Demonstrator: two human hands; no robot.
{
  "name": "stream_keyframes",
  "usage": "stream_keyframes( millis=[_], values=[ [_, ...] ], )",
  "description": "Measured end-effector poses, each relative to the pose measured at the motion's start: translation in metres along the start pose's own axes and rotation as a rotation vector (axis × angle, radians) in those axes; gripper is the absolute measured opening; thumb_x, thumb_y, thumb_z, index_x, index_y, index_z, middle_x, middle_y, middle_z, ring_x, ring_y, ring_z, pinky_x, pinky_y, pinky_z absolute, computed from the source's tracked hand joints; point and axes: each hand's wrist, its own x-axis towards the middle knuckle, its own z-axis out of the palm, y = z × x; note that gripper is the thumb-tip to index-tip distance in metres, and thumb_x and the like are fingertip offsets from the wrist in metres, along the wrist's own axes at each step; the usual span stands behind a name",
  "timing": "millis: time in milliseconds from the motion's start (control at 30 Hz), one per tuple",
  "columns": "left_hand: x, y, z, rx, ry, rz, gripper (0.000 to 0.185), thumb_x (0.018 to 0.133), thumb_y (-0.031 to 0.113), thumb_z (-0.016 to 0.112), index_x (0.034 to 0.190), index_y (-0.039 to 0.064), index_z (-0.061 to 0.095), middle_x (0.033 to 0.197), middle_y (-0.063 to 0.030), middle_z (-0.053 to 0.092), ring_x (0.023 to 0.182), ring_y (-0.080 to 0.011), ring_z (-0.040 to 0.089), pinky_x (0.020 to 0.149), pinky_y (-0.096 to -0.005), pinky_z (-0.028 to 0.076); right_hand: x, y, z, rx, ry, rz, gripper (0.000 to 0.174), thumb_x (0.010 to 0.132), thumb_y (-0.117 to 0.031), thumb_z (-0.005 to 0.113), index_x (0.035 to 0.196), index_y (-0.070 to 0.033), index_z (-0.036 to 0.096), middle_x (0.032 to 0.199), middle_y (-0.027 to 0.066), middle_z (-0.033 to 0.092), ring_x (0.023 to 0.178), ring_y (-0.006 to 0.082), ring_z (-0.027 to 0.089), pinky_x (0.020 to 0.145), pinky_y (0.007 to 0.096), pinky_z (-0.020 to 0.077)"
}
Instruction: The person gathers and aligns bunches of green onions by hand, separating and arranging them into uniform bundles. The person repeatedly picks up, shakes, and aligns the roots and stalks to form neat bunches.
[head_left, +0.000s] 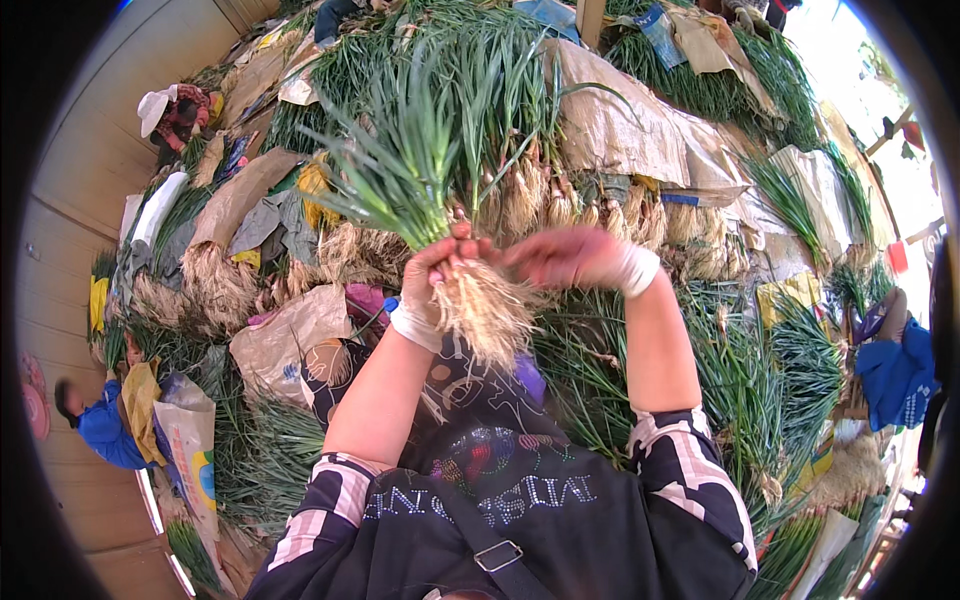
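My left hand (435, 271) is closed around a bunch of green-leaved bulb plants (420, 187), which look like garlic or green onions. The leaves fan up and to the left, while the pale, stringy roots (484, 307) hang toward my lap. Close to the right of the roots is my right hand (566, 257), blurred by motion, with its fingers pointing at the bunch; whether it holds anything cannot be told. White bands wrap both wrists. Beyond my hands, more bunches (525, 195) lie in a row with their roots toward me.
Woven plastic sacks (622, 120) cover parts of the leafy piles ahead. More loose plants (585, 367) lie at my right, and a crumpled sack (289, 337) at my left. Other people work at the far left (112, 424), upper left (176, 120) and right (896, 371).
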Motion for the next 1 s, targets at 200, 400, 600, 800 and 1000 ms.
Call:
stream_keyframes(
  millis=[200, 400, 600, 800, 1000],
  values=[
    [-0.005, -0.004, -0.025, -0.214, -0.112, 0.023, 0.021, 0.086, 0.010, 0.055, 0.105, 0.000, 0.056, 0.083, -0.0101, 0.060, 0.102, -0.0307, 0.059, 0.087, -0.0397, 0.053, 0.069, 0.043, 0.009, 0.416, 0.687, -0.076, 0.079, 0.086, -0.041, 0.065, 0.147, -0.011, 0.025, 0.150, 0.0135, 0.031, 0.099, 0.0166, 0.057, 0.075, 0.0272, 0.0480],
    [-0.008, -0.004, -0.034, -0.068, 0.000, 0.034, 0.023, 0.080, 0.012, 0.063, 0.102, 0.005, 0.056, 0.077, -0.0043, 0.057, 0.086, -0.0201, 0.053, 0.074, -0.0308, 0.049, 0.077, 0.056, 0.064, -0.228, 0.634, 0.114, 0.030, 0.092, -0.035, 0.053, 0.100, -0.008, 0.063, 0.091, 0.0199, 0.064, 0.090, 0.0326, 0.063, 0.076, 0.0384, 0.0485],
    [-0.001, -0.014, -0.032, -0.211, -0.069, -0.039, 0.022, 0.078, 0.014, 0.061, 0.098, 0.003, 0.058, 0.072, -0.0064, 0.057, 0.074, -0.0202, 0.052, 0.072, -0.0293, 0.044, 0.066, 0.044, 0.036, -0.642, 0.905, 0.223, 0.012, 0.088, -0.018, 0.057, 0.089, -0.011, 0.068, 0.077, 0.0052, 0.067, 0.070, 0.0183, 0.065, 0.063, 0.0296, 0.0502],
    [-0.007, -0.014, -0.024, -0.059, -0.214, -0.061, 0.022, 0.077, 0.017, 0.063, 0.096, 0.007, 0.060, 0.069, -0.0023, 0.054, 0.065, -0.0145, 0.047, 0.063, -0.0245, 0.036, 0.069, 0.008, -0.010, 0.034, 0.705, 0.067, 0.027, 0.086, -0.027, 0.059, 0.107, -0.010, 0.066, 0.088, 0.0114, 0.065, 0.096, 0.0249, 0.062, 0.092, 0.0325, 0.0451],
    [-0.012, -0.013, -0.026, -0.028, -0.169, -0.119, 0.021, 0.077, 0.014, 0.063, 0.096, 0.004, 0.061, 0.069, -0.0071, 0.059, 0.065, -0.0184, 0.052, 0.068, -0.0279, 0.040, 0.087, -0.018, 0.001, -0.341, 0.081, 0.208, 0.028, 0.083, -0.030, 0.066, 0.099, -0.007, 0.068, 0.094, 0.0054, 0.068, 0.076, 0.0131, 0.057, 0.072, 0.0257, 0.0448]
  ],
)
